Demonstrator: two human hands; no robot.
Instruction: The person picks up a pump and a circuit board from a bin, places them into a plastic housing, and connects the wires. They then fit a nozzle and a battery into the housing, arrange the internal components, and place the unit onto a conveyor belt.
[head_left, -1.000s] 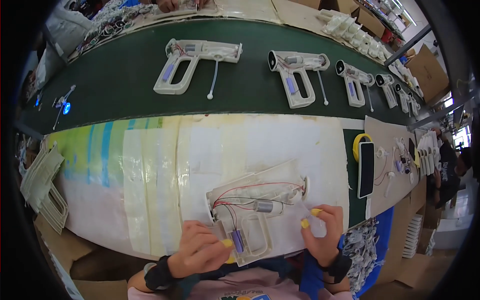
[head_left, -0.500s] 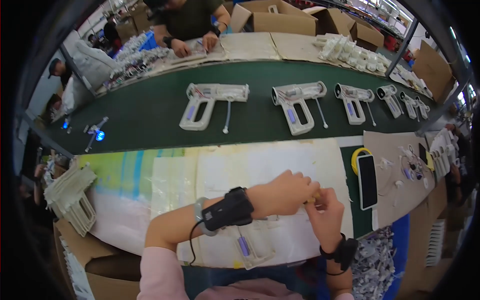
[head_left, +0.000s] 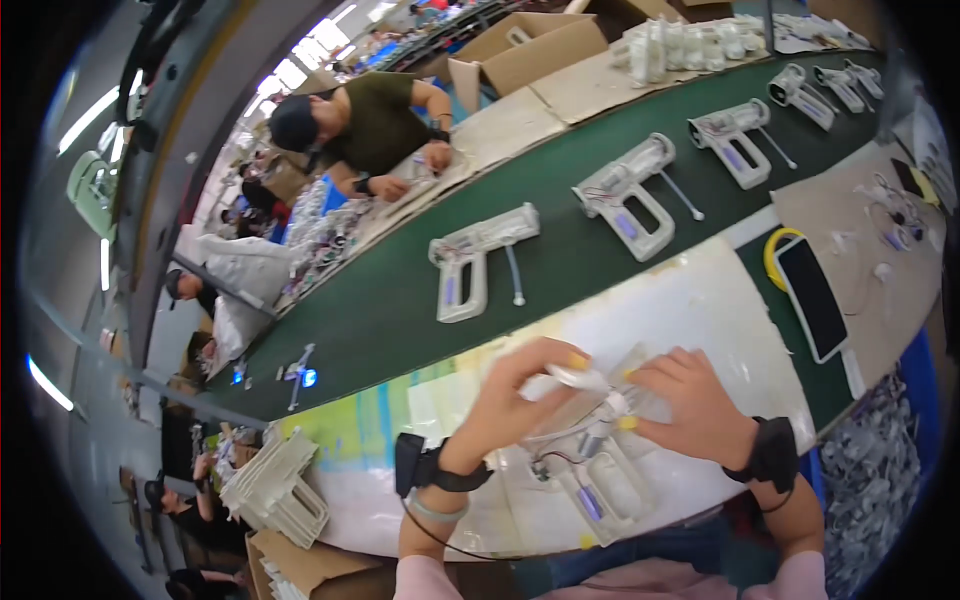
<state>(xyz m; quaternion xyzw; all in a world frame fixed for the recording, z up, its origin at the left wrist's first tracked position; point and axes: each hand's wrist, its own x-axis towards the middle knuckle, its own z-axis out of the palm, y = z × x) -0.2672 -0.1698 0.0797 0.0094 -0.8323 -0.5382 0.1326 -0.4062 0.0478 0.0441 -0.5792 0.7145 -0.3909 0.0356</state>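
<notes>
My left hand (head_left: 520, 385) pinches a small white plastic piece (head_left: 572, 377) between thumb and fingers, right over the open white plastic gun-shaped housing with red wires (head_left: 590, 455) lying on the pale work mat (head_left: 700, 310). My right hand (head_left: 690, 405) rests fingers spread, flat on the housing's upper end, just beside the left. The housing's handle points toward me, between both wrists.

Gun housing (head_left: 590, 470) glossy white plastic; conveyor belt (head_left: 560, 260) matt green.
</notes>
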